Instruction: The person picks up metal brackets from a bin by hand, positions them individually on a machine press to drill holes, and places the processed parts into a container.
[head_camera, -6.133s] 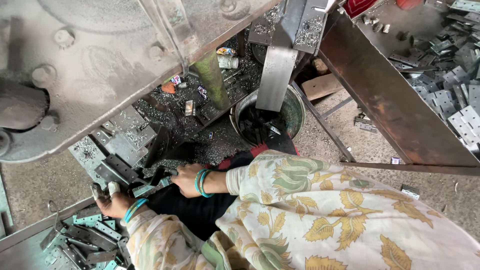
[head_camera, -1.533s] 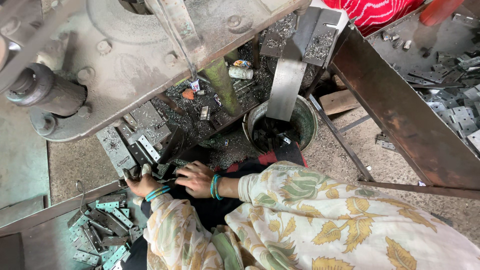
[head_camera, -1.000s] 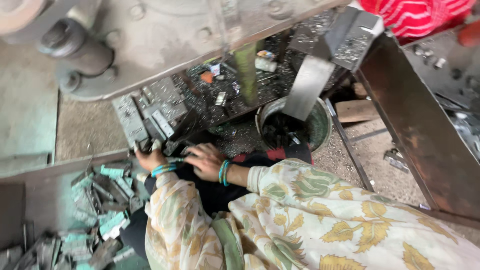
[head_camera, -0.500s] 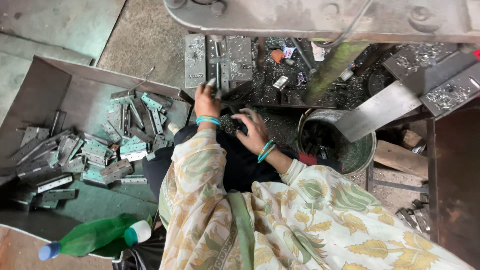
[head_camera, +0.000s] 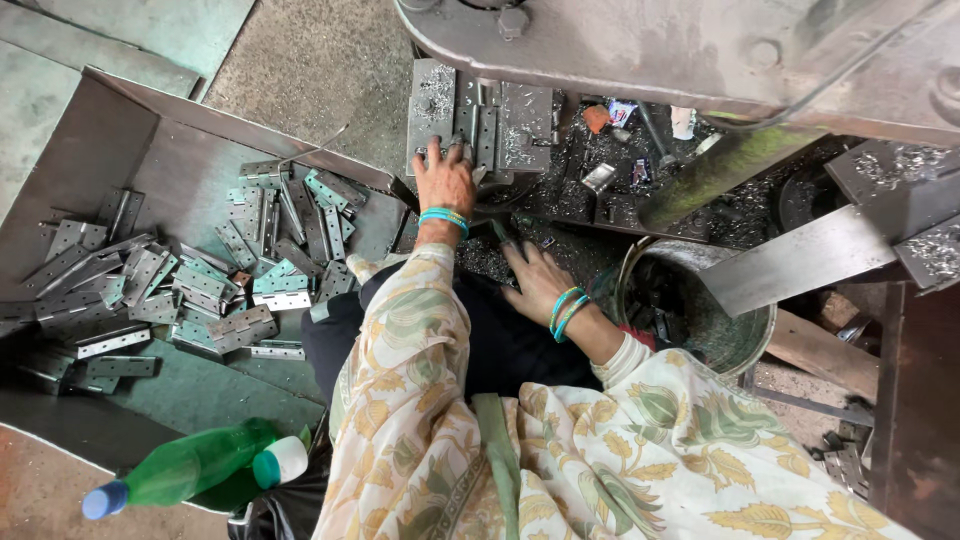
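Here left hand (head_camera: 445, 180) presses open on hinges (head_camera: 478, 130); right hand (head_camera: 535, 280) flat; tray (head_camera: 150, 150) holds hinges

Grey metal hinges (head_camera: 478, 125) are laid flat, side by side, on the dark press bed, strewn with metal filings. The nearest of them is touched by the left hand (head_camera: 445, 180), its fingers spread over the lower edge. The right hand (head_camera: 535, 280) is rested palm-down on the filings-covered surface just below, apart from the hinges.
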